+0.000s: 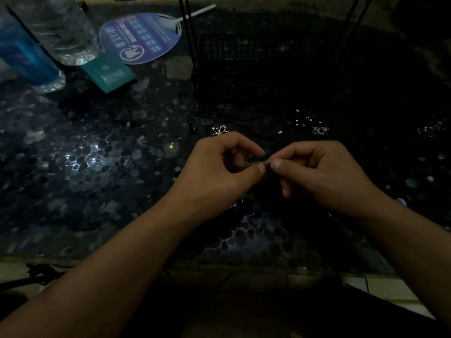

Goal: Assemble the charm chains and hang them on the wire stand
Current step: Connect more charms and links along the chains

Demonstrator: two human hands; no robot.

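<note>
**Op:** Chain [251, 163] is up off the table [97, 167], stretched level between my two hands, centre of view. Very dim feed.

**Eng:** Hand state?

**Op:** Left hand [219, 172] has fingers curled, thumb and forefinger pinching the chain's left part. Right hand [319, 174] is pinching the chain's right end between thumb and fingertip, other fingers curled under. Thumb tips are almost touching.

**Eng:** Is a charm on it?

**Op:** I can't tell, too small and dark. One flower-shaped charm [219, 131] lies on the table just behind my left knuckles. More small bright bits [320, 130] are scattered to the right, behind my right hand.

**Eng:** Stand?

**Op:** Black wire stand [263, 67] sits at the back of the table, well apart from the hands. Its uprights run out of the top of view. I can't see whether anything hangs on it.

**Eng:** Anything else?

**Op:** Far left I see two bottles [61, 32], a teal booklet [109, 74] and a blue fan [144, 37].
</note>
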